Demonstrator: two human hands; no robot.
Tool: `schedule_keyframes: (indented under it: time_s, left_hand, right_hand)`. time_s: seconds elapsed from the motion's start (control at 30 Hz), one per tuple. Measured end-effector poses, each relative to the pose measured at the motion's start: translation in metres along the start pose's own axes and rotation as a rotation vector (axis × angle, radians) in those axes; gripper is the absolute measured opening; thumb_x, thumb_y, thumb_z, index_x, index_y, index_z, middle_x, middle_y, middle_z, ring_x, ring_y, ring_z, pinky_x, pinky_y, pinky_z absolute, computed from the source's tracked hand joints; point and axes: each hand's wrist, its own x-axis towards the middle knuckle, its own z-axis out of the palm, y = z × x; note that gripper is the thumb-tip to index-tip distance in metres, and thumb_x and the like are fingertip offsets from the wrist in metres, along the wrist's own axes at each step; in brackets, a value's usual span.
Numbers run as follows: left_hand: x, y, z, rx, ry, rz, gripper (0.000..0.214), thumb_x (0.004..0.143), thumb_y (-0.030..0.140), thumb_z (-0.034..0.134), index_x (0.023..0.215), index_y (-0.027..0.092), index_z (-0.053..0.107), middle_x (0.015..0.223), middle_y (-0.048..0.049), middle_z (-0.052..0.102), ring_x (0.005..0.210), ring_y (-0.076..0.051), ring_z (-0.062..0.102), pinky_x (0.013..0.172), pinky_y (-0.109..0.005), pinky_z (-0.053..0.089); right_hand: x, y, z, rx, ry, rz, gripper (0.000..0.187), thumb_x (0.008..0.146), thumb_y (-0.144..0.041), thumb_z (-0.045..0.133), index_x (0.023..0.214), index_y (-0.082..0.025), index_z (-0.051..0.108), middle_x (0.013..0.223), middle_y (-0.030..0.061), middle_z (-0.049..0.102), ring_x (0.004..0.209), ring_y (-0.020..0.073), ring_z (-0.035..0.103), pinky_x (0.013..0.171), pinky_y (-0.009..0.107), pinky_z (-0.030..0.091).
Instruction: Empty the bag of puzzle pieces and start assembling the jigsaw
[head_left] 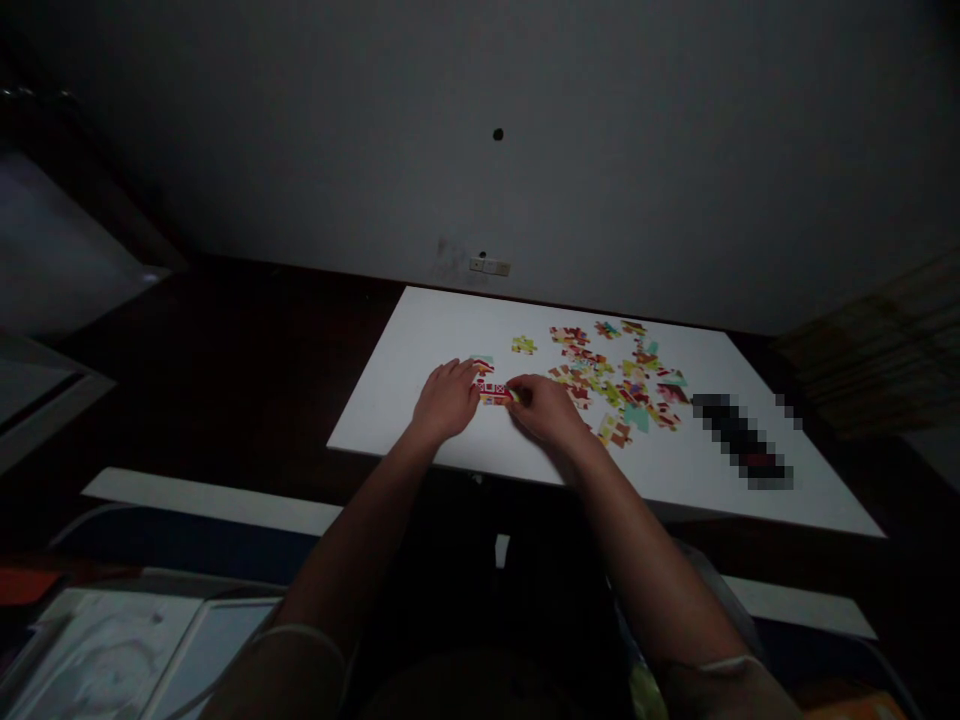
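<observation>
The left forearm (352,540) and right forearm (645,560) reach forward from the lower edge of the head view and converge on a white board surface (390,415) laid over a darker desk (225,340). The left hand (448,400) is open and palm down, its fingers lightly curved against the left end of a short strip of joined jigsaw pieces (489,390). The right hand (547,412) is partly clenched, its fingertips (521,393) apparently pinching a yellow-edged piece (511,397) at the strip's right end; the fingers partly hide the exact hold. Set on either side of the strip, the hands appear placed to brace it against the board. Beyond the right hand, loose jigsaw pieces (607,380) lie in a flat scatter, apparently spread so that their printed faces stay visible. A lone yellow-green piece (523,345) lies apart from them. Farther right is a pixelated, obscured object (742,440). A wall socket plate (489,266) appears beyond the board's far edge.
</observation>
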Motion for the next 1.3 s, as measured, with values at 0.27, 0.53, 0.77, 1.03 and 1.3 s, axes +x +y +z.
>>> schedule_keyframes:
  time_s: [0.27, 0.53, 0.77, 1.03, 1.3]
  left_hand:
    - [0.001, -0.006, -0.001, -0.022, -0.002, 0.011, 0.036, 0.099, 0.034, 0.042, 0.131, 0.035, 0.059, 0.145, 0.003, 0.051, 0.137, -0.024, 0.04, 0.115, -0.048, 0.028]
    - [0.003, -0.01, 0.001, -0.036, -0.027, 0.012, 0.032, 0.097, 0.035, 0.047, 0.122, 0.037, 0.065, 0.145, 0.0053, 0.051, 0.138, -0.024, 0.039, 0.114, -0.051, 0.03]
    - [0.003, -0.007, 0.0, -0.037, -0.009, 0.017, 0.033, 0.098, 0.035, 0.044, 0.124, 0.037, 0.064, 0.142, 0.0044, 0.054, 0.137, -0.024, 0.041, 0.115, -0.05, 0.03]
    - [0.002, -0.003, -0.002, -0.036, 0.005, -0.035, 0.042, 0.097, 0.035, 0.045, 0.138, 0.028, 0.05, 0.14, -0.0038, 0.055, 0.135, -0.024, 0.043, 0.115, -0.046, 0.029]
    - [0.003, -0.004, -0.002, -0.041, 0.014, -0.04, 0.044, 0.096, 0.037, 0.047, 0.138, 0.025, 0.05, 0.139, -0.006, 0.057, 0.134, -0.025, 0.045, 0.114, -0.044, 0.031]
  right_hand:
    - [0.004, 0.001, -0.007, 0.045, -0.04, -0.025, 0.035, 0.08, -0.023, 0.068, 0.115, -0.024, 0.07, 0.106, 0.0087, 0.072, 0.089, 0.0227, 0.065, 0.08, 0.032, 0.048]
    - [0.007, 0.0, -0.009, 0.109, -0.094, -0.01, 0.032, 0.081, -0.024, 0.066, 0.113, -0.023, 0.071, 0.105, 0.0075, 0.073, 0.09, 0.0219, 0.066, 0.079, 0.031, 0.048]
    - [0.008, 0.007, -0.006, 0.023, -0.094, -0.162, 0.053, 0.074, -0.027, 0.075, 0.126, -0.025, 0.065, 0.121, 0.0078, 0.067, 0.113, 0.0264, 0.058, 0.1, 0.038, 0.043]
    - [0.015, 0.005, -0.003, 0.008, -0.096, -0.195, 0.053, 0.073, -0.017, 0.073, 0.125, -0.024, 0.063, 0.118, 0.0094, 0.066, 0.113, 0.0261, 0.057, 0.101, 0.038, 0.044]
    - [0.021, 0.001, -0.001, 0.174, 0.014, -0.113, 0.051, 0.078, -0.017, 0.067, 0.128, -0.022, 0.057, 0.116, 0.0086, 0.065, 0.105, 0.0199, 0.061, 0.096, 0.031, 0.046]
